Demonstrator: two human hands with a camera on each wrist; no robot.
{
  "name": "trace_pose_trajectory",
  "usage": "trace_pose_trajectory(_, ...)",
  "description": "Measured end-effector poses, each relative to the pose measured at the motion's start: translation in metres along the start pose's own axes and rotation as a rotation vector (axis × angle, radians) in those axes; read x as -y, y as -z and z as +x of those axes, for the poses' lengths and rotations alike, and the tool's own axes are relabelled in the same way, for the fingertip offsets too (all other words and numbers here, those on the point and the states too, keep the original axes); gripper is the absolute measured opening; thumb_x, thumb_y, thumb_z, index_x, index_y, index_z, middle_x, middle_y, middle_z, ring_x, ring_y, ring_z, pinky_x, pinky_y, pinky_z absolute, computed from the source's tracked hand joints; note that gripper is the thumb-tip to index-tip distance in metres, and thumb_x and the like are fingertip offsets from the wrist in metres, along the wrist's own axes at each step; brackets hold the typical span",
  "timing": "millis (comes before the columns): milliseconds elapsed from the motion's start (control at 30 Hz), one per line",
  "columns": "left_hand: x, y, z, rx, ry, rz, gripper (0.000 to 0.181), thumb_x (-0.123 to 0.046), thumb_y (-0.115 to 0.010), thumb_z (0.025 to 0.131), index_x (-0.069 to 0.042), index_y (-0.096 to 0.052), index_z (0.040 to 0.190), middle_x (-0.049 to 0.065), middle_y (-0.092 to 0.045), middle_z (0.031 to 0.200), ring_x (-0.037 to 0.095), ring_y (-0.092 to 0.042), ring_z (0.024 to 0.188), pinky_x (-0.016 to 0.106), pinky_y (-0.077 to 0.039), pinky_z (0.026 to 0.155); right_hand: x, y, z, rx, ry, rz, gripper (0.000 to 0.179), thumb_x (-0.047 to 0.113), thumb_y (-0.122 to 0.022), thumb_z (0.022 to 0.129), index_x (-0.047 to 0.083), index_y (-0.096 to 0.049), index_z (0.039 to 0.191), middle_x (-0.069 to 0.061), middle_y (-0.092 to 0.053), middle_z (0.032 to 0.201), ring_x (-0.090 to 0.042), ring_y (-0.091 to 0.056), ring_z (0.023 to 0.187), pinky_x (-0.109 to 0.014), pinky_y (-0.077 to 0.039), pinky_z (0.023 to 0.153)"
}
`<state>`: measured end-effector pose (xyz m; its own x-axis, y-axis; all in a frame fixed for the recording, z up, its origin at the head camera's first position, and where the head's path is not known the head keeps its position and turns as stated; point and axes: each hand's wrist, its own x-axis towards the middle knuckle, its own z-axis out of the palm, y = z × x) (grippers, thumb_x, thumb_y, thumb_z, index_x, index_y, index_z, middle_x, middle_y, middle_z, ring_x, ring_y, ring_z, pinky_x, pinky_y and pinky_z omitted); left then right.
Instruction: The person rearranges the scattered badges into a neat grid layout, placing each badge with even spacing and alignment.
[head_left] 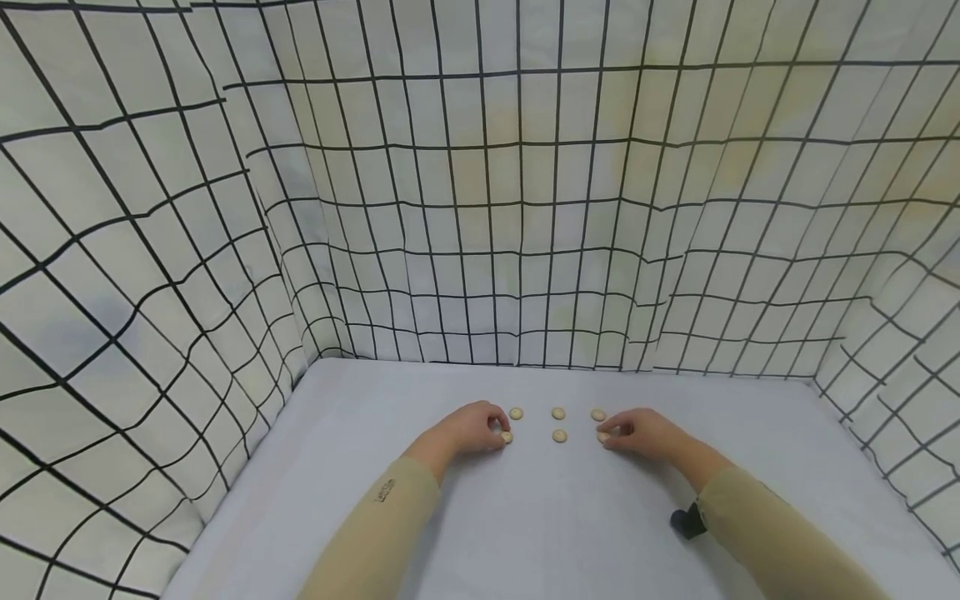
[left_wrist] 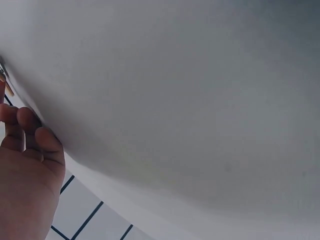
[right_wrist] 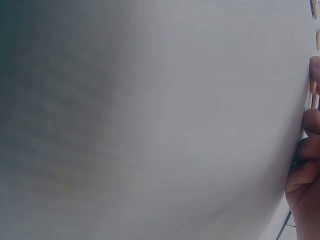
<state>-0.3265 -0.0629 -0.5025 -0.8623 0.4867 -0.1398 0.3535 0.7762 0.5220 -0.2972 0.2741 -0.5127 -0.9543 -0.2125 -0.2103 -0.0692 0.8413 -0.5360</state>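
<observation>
Small round beige discs lie flat on the white table in two rows of three. At the left end of the near row, my left hand [head_left: 474, 427] pinches a disc [head_left: 507, 437] between thumb and fingers. My right hand [head_left: 647, 433] does the same with the near row's right-end disc [head_left: 603, 436]. Between them is the near row's middle disc [head_left: 559, 436], untouched. Behind sit the far row's left disc [head_left: 516, 413], middle disc [head_left: 558, 413] and right disc [head_left: 597, 414]. Both wrist views catch the hands only at the edge, with curled fingers close to the tabletop.
A white cloth-covered table [head_left: 525, 525] spreads under both arms. White walls with a black grid [head_left: 517, 225] enclose it at the back and sides. Beneath the right sleeve shows a small black object [head_left: 687, 522], seemingly at the wrist.
</observation>
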Motion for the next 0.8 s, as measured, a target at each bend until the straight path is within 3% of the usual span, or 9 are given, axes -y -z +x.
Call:
trace_pose_trajectory(367, -0.0016, 0.0001, 0.0017, 0.040, 0.016, -0.064, 0.016, -0.020, -0.075, 0.086, -0.026, -0.072, 0.101, -0.003, -0.055, 0.085, 0.014, -0.050, 0.083, 0.034, -0.041, 0.078, -0.0021, -0.0011, 0.0021, 0.003, 0.008, -0.002, 0.028, 0.035, -0.077, 0.086, 0.027, -0.075, 0.113, 0.004, -0.063, 0.099, -0.018, -0.051, 0.089, -0.036, -0.043, 0.077)
trace_pose_trajectory(800, -0.0014, 0.0017, -0.0002, -0.014, 0.032, -0.087, 0.016, -0.022, -0.077, 0.086, -0.023, -0.078, 0.103, -0.004, -0.059, 0.089, 0.013, -0.052, 0.085, 0.034, -0.044, 0.081, -0.0003, 0.0009, -0.0001, 0.003, 0.012, 0.008, 0.028, 0.033, -0.078, 0.085, 0.027, -0.076, 0.112, 0.003, -0.064, 0.104, -0.018, -0.051, 0.090, -0.037, -0.044, 0.079)
